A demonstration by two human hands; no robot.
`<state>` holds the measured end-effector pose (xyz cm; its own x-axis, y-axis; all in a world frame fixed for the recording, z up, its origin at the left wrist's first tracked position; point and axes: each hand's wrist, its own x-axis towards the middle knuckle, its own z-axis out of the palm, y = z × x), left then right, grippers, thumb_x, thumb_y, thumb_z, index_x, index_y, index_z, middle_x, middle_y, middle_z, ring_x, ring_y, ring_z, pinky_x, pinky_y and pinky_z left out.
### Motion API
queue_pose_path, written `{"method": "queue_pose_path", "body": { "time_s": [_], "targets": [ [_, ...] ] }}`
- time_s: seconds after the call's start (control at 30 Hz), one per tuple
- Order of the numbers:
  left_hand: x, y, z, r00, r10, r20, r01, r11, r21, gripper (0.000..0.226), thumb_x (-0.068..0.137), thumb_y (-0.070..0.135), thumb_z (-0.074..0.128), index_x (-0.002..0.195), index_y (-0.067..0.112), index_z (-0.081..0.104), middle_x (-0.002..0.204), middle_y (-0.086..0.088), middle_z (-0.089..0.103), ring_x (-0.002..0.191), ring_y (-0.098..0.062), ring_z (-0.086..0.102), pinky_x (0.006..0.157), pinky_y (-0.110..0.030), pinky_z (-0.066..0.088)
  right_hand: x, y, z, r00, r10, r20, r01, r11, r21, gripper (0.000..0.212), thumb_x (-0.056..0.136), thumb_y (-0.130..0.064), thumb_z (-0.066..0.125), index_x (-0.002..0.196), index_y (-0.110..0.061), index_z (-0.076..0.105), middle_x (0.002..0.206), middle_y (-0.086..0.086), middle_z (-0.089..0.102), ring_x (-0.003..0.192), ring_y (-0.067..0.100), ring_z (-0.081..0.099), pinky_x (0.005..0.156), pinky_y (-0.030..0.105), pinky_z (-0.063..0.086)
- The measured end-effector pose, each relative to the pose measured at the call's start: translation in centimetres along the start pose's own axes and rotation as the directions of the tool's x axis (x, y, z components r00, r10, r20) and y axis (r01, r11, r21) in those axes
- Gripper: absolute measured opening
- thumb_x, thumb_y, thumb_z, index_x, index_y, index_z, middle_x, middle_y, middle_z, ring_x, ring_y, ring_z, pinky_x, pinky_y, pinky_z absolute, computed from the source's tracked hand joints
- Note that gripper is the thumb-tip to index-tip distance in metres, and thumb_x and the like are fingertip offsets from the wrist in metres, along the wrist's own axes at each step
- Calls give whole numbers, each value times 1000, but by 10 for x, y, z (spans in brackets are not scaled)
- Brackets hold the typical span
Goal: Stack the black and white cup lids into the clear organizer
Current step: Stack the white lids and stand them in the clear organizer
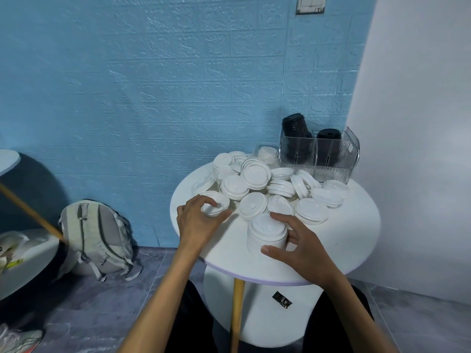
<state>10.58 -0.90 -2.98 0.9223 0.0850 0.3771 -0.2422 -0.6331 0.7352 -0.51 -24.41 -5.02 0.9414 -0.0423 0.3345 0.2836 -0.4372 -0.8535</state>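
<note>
White plastic cup lids in a nested stack (266,234) stand nearest, at the front of the round white table (356,240), dome side up, so the stack's long axis runs vertical. Right hand (303,244) wraps this stack, thumb at the near side, fingers curled over the far side and top rim, gripping it. Left hand (197,217) sits just left, fingers and thumb pinching a short pile of white lids (215,203) at the table's left edge, also dome up, lying flat.

Behind both hands, a loose heap of white lids (257,177) covers the middle of the table, some flat, some tilted or leaning on neighbours, a few in small nested stacks. Farthest back at the right, the clear ribbed plastic organizer (331,159) stands by the wall corner; 2 stacks of black plastic lids (297,131) rise from its back compartments, the left one leaning. A further white stack (267,152) stands just left of the organizer; whether it is in a compartment I cannot tell.

Risks, as a judgement: the front stack is tall and loosely nested, so a lift with an uneven squeeze could split or topple it. The left pile is near the edge and could slide off. Carrying over the heap could knock leaning lids. On the floor at left, a grey backpack (98,238).
</note>
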Motion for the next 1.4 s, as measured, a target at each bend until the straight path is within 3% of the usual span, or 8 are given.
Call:
{"method": "queue_pose_path", "body": {
  "time_s": [0.27, 0.5, 0.63, 0.77, 0.87, 1.07, 1.3, 1.4],
  "targets": [
    [1, 6, -1, 990, -137, 22, 134, 985, 104, 43, 71, 56, 85, 93, 33, 55, 119, 3, 67, 125, -30, 49, 90, -37, 24, -1, -2, -1, 1000, 10, 2, -10, 1000, -11, 73, 68, -49, 90, 132, -44, 56, 137, -27, 57, 124, 4, 59, 106, 34, 50],
    [1, 8, -5, 986, -144, 80, 151, 984, -95, 61, 56, 49, 92, 97, 33, 50, 113, 7, 60, 118, -27, 44, 88, -35, 24, -1, -3, -1, 1000, 16, -5, -16, 1000, -18, 72, 70, -43, 92, 133, -41, 56, 136, -26, 58, 123, 4, 59, 106, 35, 50],
    [-3, 14, -9, 999, -20, 35, 30, 947, -321, 73, 42, 56, 78, 104, 41, 43, 116, 7, 52, 114, -23, 51, 100, -44, 41, -1, -3, -1, 1000, 21, -5, -21, 1000, -16, 73, 70, -42, 92, 134, -41, 56, 136, -25, 58, 123, 4, 60, 106, 35, 51],
    [-16, 35, -9, 975, 182, 127, -90, 848, -523, 83, 45, 46, 83, 115, 39, 40, 127, 1, 48, 119, -12, 50, 103, -25, 42, -2, -3, 0, 1000, 17, -4, -17, 999, -29, 74, 70, -46, 90, 134, -41, 55, 136, -26, 58, 124, 4, 59, 105, 35, 51],
    [-20, 43, -8, 941, 274, 198, -141, 851, -506, 89, 48, 43, 87, 124, 37, 40, 132, 12, 48, 120, -4, 50, 99, -20, 45, -2, -5, 0, 1000, 10, -10, -10, 999, -40, 73, 69, -48, 89, 134, -42, 55, 136, -25, 58, 124, 5, 59, 104, 36, 52],
    [-11, 46, -22, 935, 239, 263, -103, 890, -444, 98, 54, 22, 102, 131, 40, 45, 130, 13, 59, 115, 3, 56, 91, -16, 43, -2, -5, -1, 1000, 4, -9, -4, 998, -56, 73, 70, -48, 89, 134, -42, 54, 136, -25, 58, 124, 6, 59, 103, 37, 52],
    [-13, 58, -23, 854, 298, 427, -155, 928, -338, 74, 56, 31, 94, 120, 40, 57, 121, 26, 64, 116, -1, 59, 107, -36, 45, -1, -5, -1, 1000, 25, 3, -25, 999, -32, 81, 69, -49, 90, 139, -44, 48, 133, -28, 59, 123, 2, 60, 103, 36, 52],
    [-20, 63, -14, 815, 305, 493, -158, 935, -317, 65, 61, 34, 92, 119, 40, 64, 122, 24, 67, 120, 3, 57, 112, -36, 41, -1, -5, -1, 999, 42, 13, -42, 999, 7, 86, 70, -38, 93, 140, -47, 43, 132, -34, 58, 123, -3, 58, 102, 25, 50]
  ]
}}
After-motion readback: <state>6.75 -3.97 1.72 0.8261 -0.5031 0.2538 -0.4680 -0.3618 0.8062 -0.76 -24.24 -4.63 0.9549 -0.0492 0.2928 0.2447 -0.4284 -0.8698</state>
